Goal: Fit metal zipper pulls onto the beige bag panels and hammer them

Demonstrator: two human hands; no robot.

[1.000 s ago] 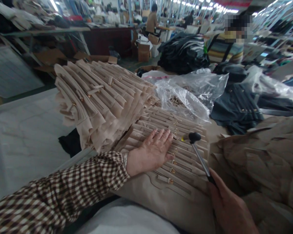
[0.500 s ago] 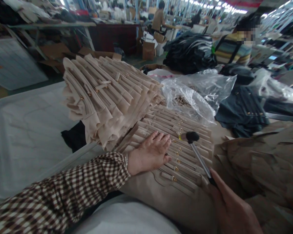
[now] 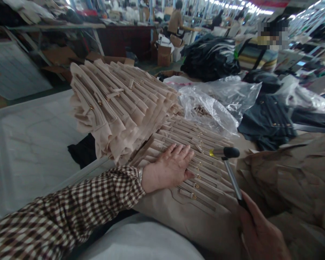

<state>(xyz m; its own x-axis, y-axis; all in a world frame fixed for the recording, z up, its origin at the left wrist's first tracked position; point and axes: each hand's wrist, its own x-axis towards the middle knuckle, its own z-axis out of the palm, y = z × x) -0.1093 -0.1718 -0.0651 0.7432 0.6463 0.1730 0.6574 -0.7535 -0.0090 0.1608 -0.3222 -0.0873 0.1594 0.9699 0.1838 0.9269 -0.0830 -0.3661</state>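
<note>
My left hand (image 3: 170,167) lies flat, fingers stretched out, on a fanned row of beige fabric pieces (image 3: 203,169) with gold snaps and straps. My right hand (image 3: 261,234), at the lower right, grips the handle of a small hammer (image 3: 227,159). Its black head with a yellow tip hovers just right of my left fingers, above the snaps. A checked sleeve covers my left arm.
A tall stack of the same beige pieces (image 3: 116,104) leans at the left of the row. Clear plastic bags (image 3: 213,104) lie behind, dark garments (image 3: 268,122) to the right, crumpled tan cloth (image 3: 292,180) near my right hand. A person in a striped top (image 3: 262,54) stands beyond.
The hammer head has shifted to the right and a little away from my left fingers. My left hand has stayed pressed on the beige pieces.
</note>
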